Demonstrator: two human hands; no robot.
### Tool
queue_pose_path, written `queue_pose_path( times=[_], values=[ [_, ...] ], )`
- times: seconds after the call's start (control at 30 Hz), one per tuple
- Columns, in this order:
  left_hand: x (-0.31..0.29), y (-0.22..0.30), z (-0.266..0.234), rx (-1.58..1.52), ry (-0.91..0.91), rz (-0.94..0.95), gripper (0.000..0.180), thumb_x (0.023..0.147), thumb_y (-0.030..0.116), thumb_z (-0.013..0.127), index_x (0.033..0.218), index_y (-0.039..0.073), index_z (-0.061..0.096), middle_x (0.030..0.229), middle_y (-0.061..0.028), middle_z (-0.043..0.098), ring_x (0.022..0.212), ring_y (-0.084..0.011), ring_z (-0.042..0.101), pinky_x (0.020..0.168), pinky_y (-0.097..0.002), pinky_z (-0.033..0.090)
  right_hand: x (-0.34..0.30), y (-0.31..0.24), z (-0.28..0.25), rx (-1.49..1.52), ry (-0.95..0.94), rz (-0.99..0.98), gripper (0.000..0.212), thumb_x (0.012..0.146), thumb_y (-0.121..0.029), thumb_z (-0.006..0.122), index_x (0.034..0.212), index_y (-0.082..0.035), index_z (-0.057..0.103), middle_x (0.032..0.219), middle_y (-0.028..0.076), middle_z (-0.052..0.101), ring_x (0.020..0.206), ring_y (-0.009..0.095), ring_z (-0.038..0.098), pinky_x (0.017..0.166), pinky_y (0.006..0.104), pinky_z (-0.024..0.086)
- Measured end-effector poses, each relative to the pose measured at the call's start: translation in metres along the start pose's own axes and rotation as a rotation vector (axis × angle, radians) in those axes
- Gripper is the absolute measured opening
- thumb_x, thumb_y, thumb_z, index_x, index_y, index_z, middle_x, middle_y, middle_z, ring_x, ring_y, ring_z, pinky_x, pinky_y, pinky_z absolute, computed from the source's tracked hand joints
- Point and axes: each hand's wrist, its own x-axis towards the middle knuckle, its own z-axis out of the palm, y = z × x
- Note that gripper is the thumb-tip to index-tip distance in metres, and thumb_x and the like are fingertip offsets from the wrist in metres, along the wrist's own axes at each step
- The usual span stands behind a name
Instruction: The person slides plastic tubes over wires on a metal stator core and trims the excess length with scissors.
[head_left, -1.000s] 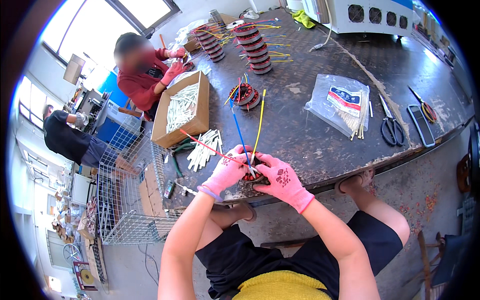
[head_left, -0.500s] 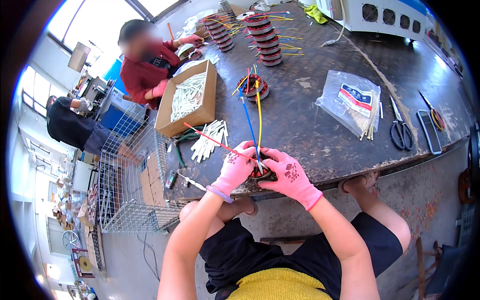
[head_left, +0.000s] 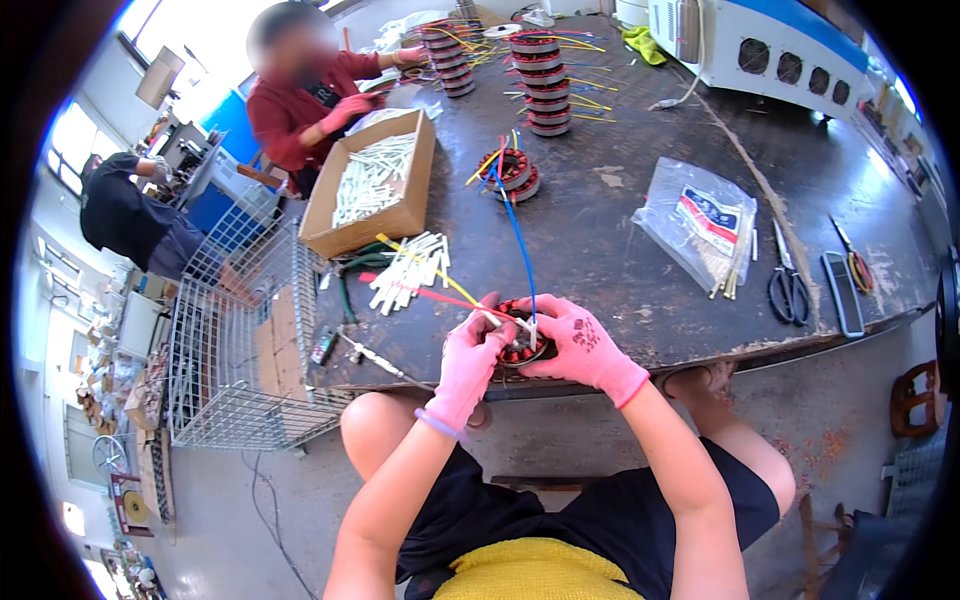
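Note:
A motor stator (head_left: 521,354) with red windings sits between my gloved hands at the table's front edge. My right hand (head_left: 580,345) closes around its right side, thumb and fingers near a white sleeve (head_left: 533,331) at the base of the blue wire (head_left: 523,245). My left hand (head_left: 470,360) is closed at the stator's left, pinching where the yellow wire (head_left: 446,281) and red wire (head_left: 430,294) pass. Both wires reach out to the left over a pile of white sleeves (head_left: 408,275). The left fingertips are partly hidden.
A carton (head_left: 422,180) of white sleeves stands beyond the pile. Stacked stators (head_left: 540,85) and a stator pair (head_left: 515,175) stand farther back. A plastic bag (head_left: 690,220), scissors (head_left: 788,285) and phone (head_left: 843,292) lie right. A soldering iron (head_left: 378,359) lies left; a co-worker (head_left: 305,110) sits across.
The yellow wire has swung from upright to the left, beside the red one. Only the blue wire now stands up. The co-worker's arms have shifted, and my view has moved slightly.

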Motion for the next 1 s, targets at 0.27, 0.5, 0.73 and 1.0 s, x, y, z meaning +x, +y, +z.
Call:
queue_pose_path(
  times=[0.27,0.5,0.73,1.0],
  values=[
    [-0.007,0.023,-0.018,0.779,-0.092,0.546,0.018,0.091,0.006,0.063,0.107,0.001,0.068,0.142,-0.0176,0.046,0.120,-0.0251,0.057,0.095,-0.0336,0.051,-0.007,-0.017,-0.028,0.196,0.017,0.203,0.049,0.071,-0.022,0.081,0.112,-0.003,0.062,0.129,0.014,0.055,0.106,0.029,0.062,0.088,0.0375,0.052],
    [0.010,0.061,-0.025,0.655,-0.312,0.497,0.020,0.091,-0.001,0.054,0.105,-0.001,0.068,0.092,-0.0080,0.061,0.089,-0.0206,0.061,0.078,-0.0318,0.051,-0.013,-0.081,0.001,-0.095,0.216,0.267,0.023,0.082,-0.016,0.074,0.102,-0.007,0.067,0.087,0.009,0.064,0.073,0.026,0.066,0.065,0.0357,0.052],
    [0.014,0.049,-0.025,0.391,-0.506,0.633,0.013,0.087,-0.002,0.054,0.093,-0.001,0.065,0.093,-0.0109,0.065,0.085,-0.0249,0.062,0.076,-0.0347,0.052,0.009,-0.082,-0.005,-0.219,0.108,0.325,0.029,0.083,-0.020,0.072,0.108,-0.010,0.063,0.093,0.010,0.063,0.082,0.032,0.065,0.067,0.0399,0.052],
    [0.008,0.050,-0.020,0.387,-0.409,0.587,0.023,0.086,-0.005,0.051,0.100,-0.001,0.068,0.095,-0.0114,0.064,0.088,-0.0248,0.063,0.079,-0.0340,0.052,0.011,-0.081,0.005,-0.334,0.043,0.469,0.031,0.083,-0.022,0.072,0.109,-0.011,0.062,0.086,0.011,0.064,0.080,0.031,0.066,0.067,0.0409,0.052]
  ],
)
